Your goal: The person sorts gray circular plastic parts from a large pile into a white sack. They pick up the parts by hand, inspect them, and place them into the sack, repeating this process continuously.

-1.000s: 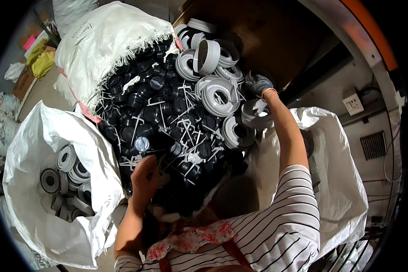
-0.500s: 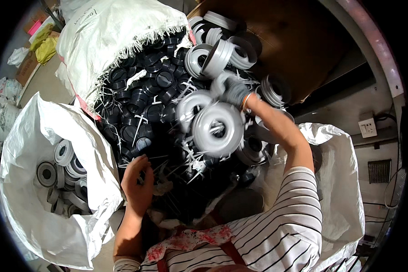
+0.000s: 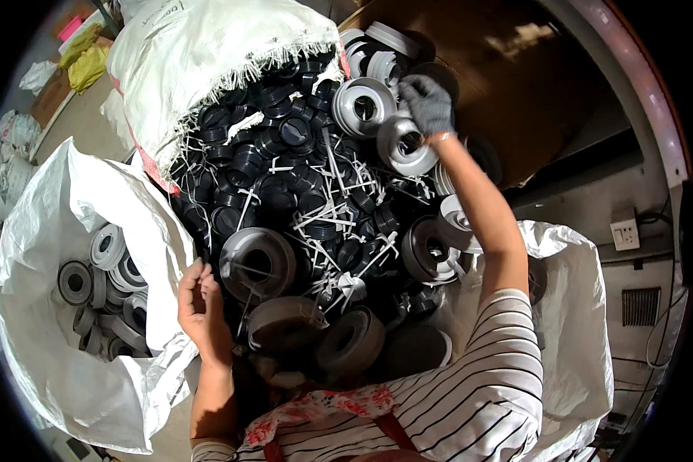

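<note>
My right hand, in a grey glove, reaches to the far right of the heap. Its fingers are curled at the far edge of a grey plastic ring, and part of the hold is hidden. Another grey ring stands just left of it. My bare left hand is raised beside the left white sack, fingers loosely bent and apart, with nothing seen in them. Close in front of me lie several grey rings, one just right of my left hand. Black caps and white plastic sprue sticks fill the middle.
A large white woven sack spills the black caps from the far left. The left sack holds several grey rings. Another white sack stands at my right. Brown cardboard lies behind the rings, and a wall socket is at the right.
Several grey rings have moved from the middle of the heap toward me. My right hand has gone farther away and slightly right. My left hand has shifted left and a little nearer.
</note>
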Demonstrator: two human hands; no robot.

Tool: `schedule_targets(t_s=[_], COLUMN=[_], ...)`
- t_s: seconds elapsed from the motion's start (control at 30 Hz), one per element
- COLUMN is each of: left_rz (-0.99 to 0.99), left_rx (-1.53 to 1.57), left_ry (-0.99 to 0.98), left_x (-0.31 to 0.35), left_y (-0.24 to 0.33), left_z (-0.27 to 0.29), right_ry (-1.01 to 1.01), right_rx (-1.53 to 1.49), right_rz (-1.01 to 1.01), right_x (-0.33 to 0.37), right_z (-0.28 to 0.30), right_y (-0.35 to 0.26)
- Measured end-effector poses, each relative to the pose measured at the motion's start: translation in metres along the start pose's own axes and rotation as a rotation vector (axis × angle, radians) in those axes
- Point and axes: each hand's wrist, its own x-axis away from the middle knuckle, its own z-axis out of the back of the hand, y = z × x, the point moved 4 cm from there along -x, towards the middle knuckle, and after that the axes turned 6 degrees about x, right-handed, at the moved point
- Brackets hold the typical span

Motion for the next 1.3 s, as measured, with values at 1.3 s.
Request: schedule_targets(t_s=[1.3], left_rz=[0.452], left_rx=[0.032], left_ry=[-0.083], left_x=[-0.004], left_y=[-0.017], left_z=[0.001], right_ry=[-0.427], right_rx=[0.773], right_rz=[-0.249], right_x=[0.104], right_z=[0.097], right_y=[0.129])
